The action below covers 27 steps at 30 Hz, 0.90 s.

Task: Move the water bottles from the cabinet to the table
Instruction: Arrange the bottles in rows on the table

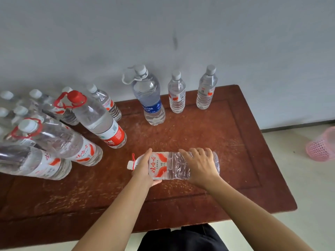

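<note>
A large clear water bottle (166, 166) with a red-and-white label lies on its side over the middle of the brown wooden table (235, 151), its white cap pointing left. My left hand (145, 169) grips it near the neck and shoulder. My right hand (201, 167) grips its ribbed lower body. Several other bottles stand on the table: a blue-labelled large bottle (151, 98), two small ones (176, 93) (206, 89) at the back, and a red-labelled large one (101, 120).
A crowd of large and small bottles (45, 138) fills the table's left side. A grey wall rises right behind the table. A pink mesh basket (321, 145) lies on the floor at the right.
</note>
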Each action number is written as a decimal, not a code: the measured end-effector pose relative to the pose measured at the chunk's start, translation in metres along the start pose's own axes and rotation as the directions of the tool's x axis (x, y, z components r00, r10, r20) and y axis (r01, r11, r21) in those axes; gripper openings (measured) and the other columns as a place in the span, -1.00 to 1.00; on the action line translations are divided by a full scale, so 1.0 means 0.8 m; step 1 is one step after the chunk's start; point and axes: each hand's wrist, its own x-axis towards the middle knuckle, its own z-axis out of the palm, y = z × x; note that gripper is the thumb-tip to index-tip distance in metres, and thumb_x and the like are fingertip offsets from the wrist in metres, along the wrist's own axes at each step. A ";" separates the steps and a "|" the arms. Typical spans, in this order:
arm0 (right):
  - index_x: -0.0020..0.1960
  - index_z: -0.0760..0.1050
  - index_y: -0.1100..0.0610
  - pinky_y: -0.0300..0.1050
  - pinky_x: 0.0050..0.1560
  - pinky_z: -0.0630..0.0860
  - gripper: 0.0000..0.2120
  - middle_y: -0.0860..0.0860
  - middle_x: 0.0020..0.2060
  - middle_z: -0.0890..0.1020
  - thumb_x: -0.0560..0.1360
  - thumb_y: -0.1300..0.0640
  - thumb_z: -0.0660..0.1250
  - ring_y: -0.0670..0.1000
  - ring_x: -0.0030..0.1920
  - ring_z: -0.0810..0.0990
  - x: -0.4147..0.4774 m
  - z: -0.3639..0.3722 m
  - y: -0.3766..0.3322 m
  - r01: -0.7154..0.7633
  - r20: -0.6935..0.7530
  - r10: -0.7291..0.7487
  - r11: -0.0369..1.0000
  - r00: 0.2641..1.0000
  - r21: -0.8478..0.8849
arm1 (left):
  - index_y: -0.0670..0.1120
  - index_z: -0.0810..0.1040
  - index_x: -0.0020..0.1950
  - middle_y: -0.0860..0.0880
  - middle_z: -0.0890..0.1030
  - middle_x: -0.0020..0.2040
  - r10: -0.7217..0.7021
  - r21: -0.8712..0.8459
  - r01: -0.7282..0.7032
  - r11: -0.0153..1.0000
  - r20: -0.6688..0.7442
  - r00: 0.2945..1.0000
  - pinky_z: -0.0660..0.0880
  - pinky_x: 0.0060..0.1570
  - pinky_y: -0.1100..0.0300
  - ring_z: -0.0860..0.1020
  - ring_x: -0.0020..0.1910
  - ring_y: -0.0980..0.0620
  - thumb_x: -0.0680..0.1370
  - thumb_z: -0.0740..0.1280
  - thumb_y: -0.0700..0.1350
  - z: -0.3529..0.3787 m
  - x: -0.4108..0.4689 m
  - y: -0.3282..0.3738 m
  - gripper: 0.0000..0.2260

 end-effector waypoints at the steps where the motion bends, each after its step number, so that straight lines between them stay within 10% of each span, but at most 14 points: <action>1: 0.55 0.11 -0.12 0.27 0.44 0.28 -0.06 0.02 0.30 0.49 0.31 -0.14 0.53 0.16 0.32 0.47 -0.003 0.004 0.000 -0.013 -0.006 0.013 1.000 1.000 0.003 | -0.02 0.59 0.18 -0.17 0.69 0.06 0.002 -0.001 -0.002 1.000 0.009 1.000 0.57 0.06 -0.33 0.66 0.04 -0.23 0.24 0.61 0.20 0.003 -0.001 0.004 -0.40; 6: 0.48 0.30 -0.06 0.23 0.16 0.52 0.05 0.06 0.13 0.57 0.09 -0.26 0.65 0.17 0.10 0.59 -0.008 0.008 -0.022 -0.090 -0.250 0.114 0.991 0.962 0.103 | -0.05 0.54 0.17 -0.12 0.67 0.04 0.240 -0.025 -0.242 0.970 -0.064 0.969 0.65 -0.02 -0.18 0.67 -0.02 -0.13 0.28 0.64 0.04 0.004 -0.035 0.036 -0.46; 9: 0.56 0.24 -0.07 0.25 0.25 0.46 0.05 0.09 0.25 0.52 0.18 -0.32 0.59 0.17 0.21 0.53 0.008 -0.005 -0.042 -0.121 -0.321 0.203 0.959 0.925 0.256 | 0.01 0.43 0.38 -0.02 0.60 0.21 0.571 -0.035 -0.576 0.816 -0.104 0.815 0.60 0.17 -0.10 0.61 0.17 -0.05 0.29 0.67 0.00 0.008 -0.071 0.056 -0.27; 13: 0.63 0.04 -0.10 0.24 0.47 0.32 0.06 0.02 0.50 0.29 0.32 -0.34 0.52 0.12 0.48 0.27 0.040 -0.050 -0.083 -0.108 -0.165 0.269 0.769 0.949 0.630 | 0.13 0.42 0.27 0.09 0.52 0.21 0.957 0.154 -0.949 0.274 0.055 0.285 0.52 0.25 0.12 0.53 0.21 0.13 0.25 0.68 -0.02 0.007 -0.120 0.077 -0.31; 15: 0.64 0.02 -0.07 0.19 0.49 0.32 0.09 -0.02 0.56 0.23 0.31 -0.29 0.54 0.08 0.54 0.21 0.058 -0.060 -0.098 -0.080 -0.075 0.211 0.640 0.975 0.764 | 0.20 0.40 0.20 0.06 0.49 0.18 0.976 0.291 -0.953 -0.085 0.216 -0.021 0.46 0.20 0.29 0.50 0.19 0.14 0.21 0.69 -0.01 0.009 -0.132 0.081 -0.31; 17: 0.64 0.05 -0.04 0.15 0.48 0.36 0.07 -0.04 0.57 0.27 0.33 -0.22 0.57 0.06 0.55 0.25 0.067 -0.060 -0.107 -0.057 -0.036 0.144 0.589 0.989 0.806 | 0.05 0.44 0.28 -0.02 0.47 0.21 0.926 0.366 -0.884 -0.291 0.341 -0.163 0.38 0.19 0.43 0.45 0.20 0.14 0.20 0.70 -0.02 0.009 -0.129 0.084 -0.27; 22: 0.65 -0.09 -0.21 0.04 0.43 0.43 -0.03 -0.07 0.61 0.24 0.46 0.19 0.41 0.06 0.52 0.35 0.072 -0.054 -0.111 -0.081 0.040 0.086 0.547 0.995 0.833 | -0.11 0.41 0.37 -0.02 0.43 0.24 0.939 0.362 -0.900 -0.242 0.322 -0.123 0.43 0.24 0.31 0.44 0.28 0.01 0.29 0.63 0.07 -0.015 -0.111 0.106 -0.25; 27: 0.58 -0.10 -0.38 0.15 0.31 0.55 -0.08 -0.08 0.55 0.35 0.46 0.13 0.33 0.06 0.44 0.46 0.069 -0.057 -0.110 -0.132 0.101 0.089 0.486 0.991 0.864 | -0.10 0.32 0.48 -0.04 0.39 0.36 0.897 0.363 -0.891 -0.272 0.431 -0.098 0.43 0.37 -0.05 0.38 0.41 -0.01 0.33 0.62 0.15 -0.020 -0.103 0.105 -0.14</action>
